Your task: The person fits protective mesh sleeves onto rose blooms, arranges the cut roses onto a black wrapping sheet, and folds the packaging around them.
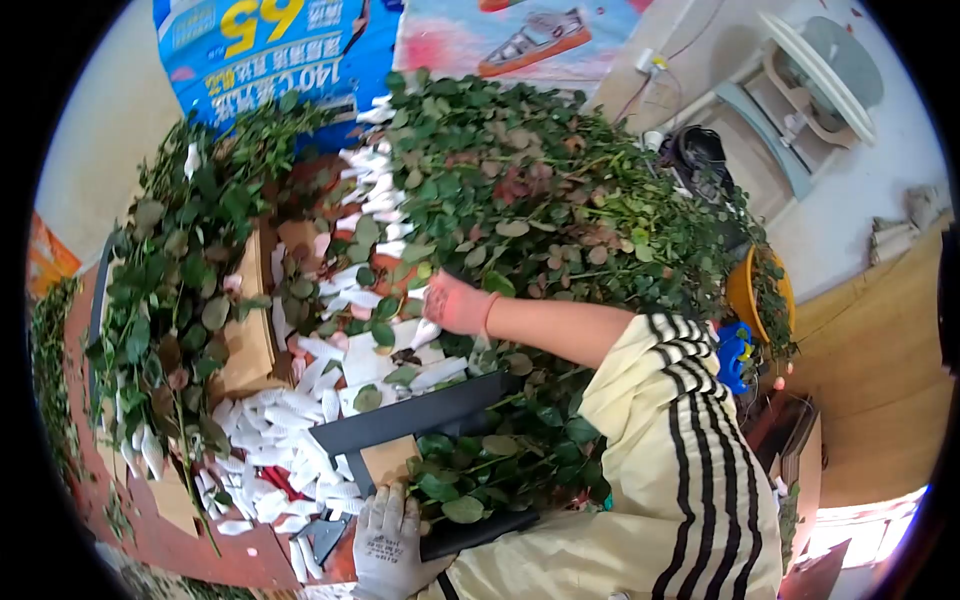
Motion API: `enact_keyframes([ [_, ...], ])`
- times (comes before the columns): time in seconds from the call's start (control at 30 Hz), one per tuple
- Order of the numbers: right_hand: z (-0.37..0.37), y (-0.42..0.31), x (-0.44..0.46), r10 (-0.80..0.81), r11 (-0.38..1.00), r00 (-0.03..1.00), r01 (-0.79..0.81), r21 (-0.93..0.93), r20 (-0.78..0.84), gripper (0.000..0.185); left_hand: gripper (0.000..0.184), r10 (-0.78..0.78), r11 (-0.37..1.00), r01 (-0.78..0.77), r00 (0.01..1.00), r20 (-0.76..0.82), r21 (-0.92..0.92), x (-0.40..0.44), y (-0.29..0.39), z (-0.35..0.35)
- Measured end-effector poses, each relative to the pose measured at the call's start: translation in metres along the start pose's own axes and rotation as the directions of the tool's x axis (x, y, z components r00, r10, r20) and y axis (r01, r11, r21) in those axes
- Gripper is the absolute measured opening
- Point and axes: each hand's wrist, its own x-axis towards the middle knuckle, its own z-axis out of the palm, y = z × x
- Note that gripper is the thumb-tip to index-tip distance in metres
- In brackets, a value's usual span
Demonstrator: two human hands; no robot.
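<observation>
My right hand (457, 304), in what looks like a pinkish glove, reaches left over the pile with its fingers closed. A white-sleeved flower bud (424, 333) lies right by its fingertips, but what the fingers hold is hidden. My left hand (388, 545), in a pale printed work glove, rests with fingers stretched out at the near end of a black-edged cardboard stand (390, 462). Leafy rose stems (465, 480) lie inside that stand, beside the left fingers. Just left of the stand is a heap of white mesh bud sleeves (285, 430).
A large mass of leafy stems (560, 190) spreads behind my right arm. More stems (165, 300) lean on a cardboard box (245, 330) at left. At right stand a yellow bucket (745, 295) and a pale high chair (790, 110). A blue printed sheet (270, 95) hangs behind.
</observation>
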Motion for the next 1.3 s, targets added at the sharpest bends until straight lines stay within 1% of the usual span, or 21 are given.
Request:
enact_keyframes([
  [0.03,0.009,-0.003,0.001,0.044,0.922,0.998,-0.054,0.383,0.034,0.034,0.083,0.001,1.0,-0.001,1.0,0.004,0.02,-0.001,0.003,-0.001],
  [0.1,0.032,0.0,-0.001,0.092,0.364,0.983,-0.182,0.913,0.159,0.027,0.084,0.014,0.998,-0.014,1.0,0.005,0.054,-0.003,0.004,-0.003],
  [0.13,0.043,0.002,-0.001,0.09,-0.028,0.969,-0.229,0.973,0.231,0.024,0.085,0.011,0.998,-0.012,1.0,0.02,0.058,-0.003,0.003,-0.002],
  [0.23,0.147,0.024,-0.04,-0.065,-0.529,0.781,-0.554,0.642,0.621,0.008,0.087,-0.004,0.998,0.001,0.998,0.056,0.059,-0.005,0.002,-0.001],
  [0.3,0.252,0.071,-0.102,-0.205,-0.519,0.649,-0.707,0.48,0.733,0.002,0.088,-0.013,0.998,0.009,0.997,0.076,0.055,-0.005,0.001,-0.001],
  [0.33,0.282,0.061,-0.134,-0.096,-0.637,0.529,-0.684,0.356,0.844,0.009,0.09,-0.025,0.995,0.018,0.996,0.084,0.093,-0.007,0.001,0.001],
  [0.37,0.308,0.052,-0.163,-0.208,-0.458,0.49,-0.813,0.359,0.846,0.022,0.092,-0.04,0.991,0.027,0.995,0.093,0.128,-0.009,0.001,0.003],
  [0.4,0.328,0.034,-0.202,-0.122,-0.573,0.279,-0.803,0.162,0.953,0.027,0.09,-0.042,0.993,0.03,0.994,0.102,0.118,-0.009,0.0,0.003],
  [0.43,0.355,0.009,-0.252,0.043,-0.193,0.428,-0.883,0.427,0.903,0.022,0.09,-0.046,0.994,0.035,0.994,0.101,0.101,-0.01,-0.002,0.006],
  [0.53,0.413,0.04,-0.366,-0.17,-0.624,-0.263,-0.717,-0.31,0.95,0.024,0.089,-0.054,0.994,0.048,0.997,0.055,0.095,-0.016,-0.002,0.01],
  [0.57,0.418,0.063,-0.38,0.065,-0.754,-0.298,-0.64,-0.149,0.952,0.017,0.089,-0.056,0.995,0.051,0.997,0.055,0.088,-0.014,-0.001,0.008],
  [0.63,0.426,0.127,-0.376,0.037,-0.981,-0.469,-0.187,-0.059,0.882,0.016,0.09,-0.1,0.99,0.087,0.988,0.114,0.106,-0.011,0.003,0.004],
  [0.7,0.415,0.175,-0.368,0.118,-0.982,-0.381,-0.182,0.05,0.917,0.015,0.093,-0.103,0.989,0.086,0.986,0.134,0.124,-0.012,0.001,0.007],
  [0.77,0.384,0.218,-0.336,0.261,-0.893,-0.332,-0.439,0.097,0.906,0.014,0.092,-0.088,0.991,0.075,0.99,0.111,0.113,-0.012,0.002,0.006],
  [0.83,0.36,0.206,-0.357,0.177,-0.85,-0.177,-0.524,0.059,0.968,0.022,0.088,-0.092,0.995,0.09,0.995,0.046,0.044,-0.014,0.006,0.006],
  [0.9,0.314,0.237,-0.299,-0.133,-0.906,-0.044,-0.399,-0.139,0.99,0.051,0.087,-0.074,0.996,0.072,0.997,0.034,0.057,-0.013,0.006,0.006],
  [0.93,0.301,0.24,-0.304,-0.071,-0.739,0.347,-0.648,0.184,0.935,0.032,0.087,-0.068,0.996,0.066,0.997,0.032,0.059,-0.012,0.006,0.006],
  [1.0,0.262,0.248,-0.268,0.058,-0.754,0.563,-0.516,0.405,0.824,0.047,0.086,-0.069,0.995,0.068,0.997,0.022,0.069,-0.014,0.006,0.006],
  [1.07,0.227,0.265,-0.229,-0.148,-0.872,0.778,-0.394,0.292,0.61,0.039,0.086,-0.063,0.995,0.063,0.998,-0.007,0.074,-0.018,0.003,0.01],
  [1.13,0.185,0.271,-0.194,-0.194,-0.894,0.848,-0.36,0.267,0.493,0.036,0.088,-0.031,0.995,0.033,0.999,-0.026,0.09,-0.018,0.0,0.014],
  [1.3,0.107,0.272,-0.135,0.012,-0.887,0.864,-0.224,0.404,0.504,0.042,0.086,-0.047,0.996,0.047,0.999,-0.004,0.081,-0.016,0.003,0.007],
])
